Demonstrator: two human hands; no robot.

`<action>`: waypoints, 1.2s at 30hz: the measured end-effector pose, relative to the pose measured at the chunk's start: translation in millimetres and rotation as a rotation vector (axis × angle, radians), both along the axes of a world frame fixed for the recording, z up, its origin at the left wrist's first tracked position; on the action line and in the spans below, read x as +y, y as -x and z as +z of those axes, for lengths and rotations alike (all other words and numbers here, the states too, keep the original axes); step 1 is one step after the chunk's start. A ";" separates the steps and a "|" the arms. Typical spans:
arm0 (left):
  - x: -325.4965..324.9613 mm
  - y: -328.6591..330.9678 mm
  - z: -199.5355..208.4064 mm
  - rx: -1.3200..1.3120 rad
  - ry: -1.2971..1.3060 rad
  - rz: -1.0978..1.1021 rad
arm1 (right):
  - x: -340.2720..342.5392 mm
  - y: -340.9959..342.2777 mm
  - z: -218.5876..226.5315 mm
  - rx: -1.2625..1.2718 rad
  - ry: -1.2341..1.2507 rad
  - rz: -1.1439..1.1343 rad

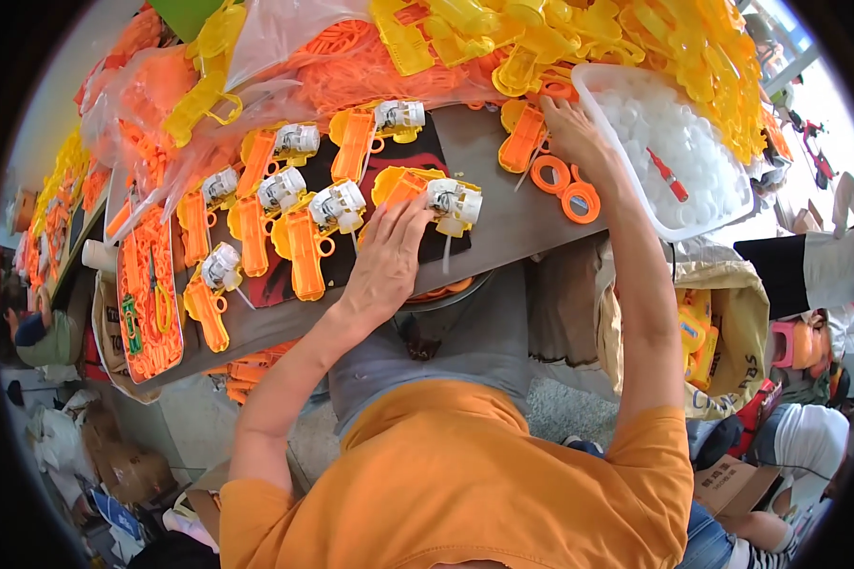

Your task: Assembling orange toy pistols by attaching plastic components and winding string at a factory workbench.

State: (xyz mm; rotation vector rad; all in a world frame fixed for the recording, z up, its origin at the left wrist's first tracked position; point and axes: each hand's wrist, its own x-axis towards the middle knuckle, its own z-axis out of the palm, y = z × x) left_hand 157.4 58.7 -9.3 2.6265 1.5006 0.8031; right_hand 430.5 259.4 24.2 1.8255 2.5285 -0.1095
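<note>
My left hand (386,251) is closed over the orange handle of a half-assembled toy gun (457,203); its thumb is hidden. This gun lies in a yellow shell half, with a clear and white mechanism at its right end and a pale wire hanging down. My right hand (571,131) reaches to the far right of the table, fingers apart, beside an orange ring (557,89) and an orange-and-yellow gun body (524,137). Two more orange rings (580,202) lie below that hand. Several similar toy guns (299,251) are laid out to the left.
A white tub (674,229) of translucent caps, with a red screwdriver (667,174) on top, stands right of my right arm. Yellow shells (588,33) and bagged orange parts (370,71) are heaped behind. A tray (152,365) of orange pieces holds yellow-handled scissors (162,305). A sack (731,284) stands at right.
</note>
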 end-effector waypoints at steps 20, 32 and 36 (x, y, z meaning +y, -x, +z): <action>47.7 -43.7 -3.4 0.120 -0.014 -0.055 | -2.4 10.8 48.1 0.287 0.234 0.180; -30.1 -33.6 0.7 -0.073 0.137 -0.503 | -102.0 85.0 20.1 0.447 -0.086 0.346; -52.1 -4.8 24.1 -0.094 0.273 -0.636 | -120.8 98.1 -14.5 0.385 -0.175 0.359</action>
